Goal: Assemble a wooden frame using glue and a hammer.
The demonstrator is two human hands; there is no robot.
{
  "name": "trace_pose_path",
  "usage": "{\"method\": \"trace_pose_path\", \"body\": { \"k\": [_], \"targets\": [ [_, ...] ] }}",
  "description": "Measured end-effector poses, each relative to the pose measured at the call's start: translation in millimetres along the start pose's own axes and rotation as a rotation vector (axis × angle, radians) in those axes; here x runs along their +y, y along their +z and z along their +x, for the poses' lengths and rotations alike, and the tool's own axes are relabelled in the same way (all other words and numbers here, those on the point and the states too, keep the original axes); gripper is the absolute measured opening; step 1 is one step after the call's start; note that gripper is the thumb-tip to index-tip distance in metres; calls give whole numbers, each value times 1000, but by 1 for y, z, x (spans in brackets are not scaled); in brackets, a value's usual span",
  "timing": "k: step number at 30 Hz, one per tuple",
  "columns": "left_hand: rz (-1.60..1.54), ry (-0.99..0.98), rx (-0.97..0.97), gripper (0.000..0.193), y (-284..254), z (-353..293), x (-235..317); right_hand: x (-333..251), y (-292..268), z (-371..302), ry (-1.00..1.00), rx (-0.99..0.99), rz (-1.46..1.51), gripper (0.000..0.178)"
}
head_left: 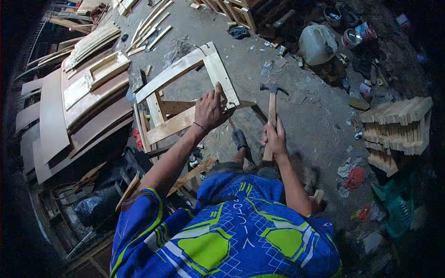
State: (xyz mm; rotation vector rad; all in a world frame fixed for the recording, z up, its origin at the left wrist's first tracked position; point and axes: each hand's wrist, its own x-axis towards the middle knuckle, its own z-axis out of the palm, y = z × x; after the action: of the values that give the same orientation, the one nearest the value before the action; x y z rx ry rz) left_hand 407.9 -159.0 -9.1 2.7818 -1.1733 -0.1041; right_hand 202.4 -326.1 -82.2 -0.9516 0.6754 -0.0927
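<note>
A rectangular wooden frame (216, 69) made of pale boards is in front of me, resting on wooden supports beneath it. My left hand (209, 110) is on its near right corner. The index finger stretches along the right board and the other fingers curl at the edge, gripping the wood. To the right of the frame, my right hand (276, 138) is wrapped round the wooden handle of a claw hammer (272, 110). The hammer stands head up, its dark metal head apart from the frame. Small dark spots show along the right board.
Stacked boards and panels (51, 129) fill the left side, with a small wooden tray-like box (109, 69) on top. Loose strips (150, 28) lie at the far left. On the right are a whitish jerrycan (317, 44), a stack of wooden pieces (396, 129) and scattered litter.
</note>
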Motion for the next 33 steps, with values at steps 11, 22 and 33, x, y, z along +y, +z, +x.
{"method": "trace_pose_path", "body": {
  "k": [11,22,33],
  "targets": [
    [-14,9,19,105,3,-2,-4,-2,21,-36,20,-94,-47,51],
    [-11,17,52,107,4,-3,-6,-12,20,-44,-520,-8,-731,52],
    [-77,23,80,79,3,-12,-14,-86,33,-86,-735,-232,-1042,43]
  ]
}}
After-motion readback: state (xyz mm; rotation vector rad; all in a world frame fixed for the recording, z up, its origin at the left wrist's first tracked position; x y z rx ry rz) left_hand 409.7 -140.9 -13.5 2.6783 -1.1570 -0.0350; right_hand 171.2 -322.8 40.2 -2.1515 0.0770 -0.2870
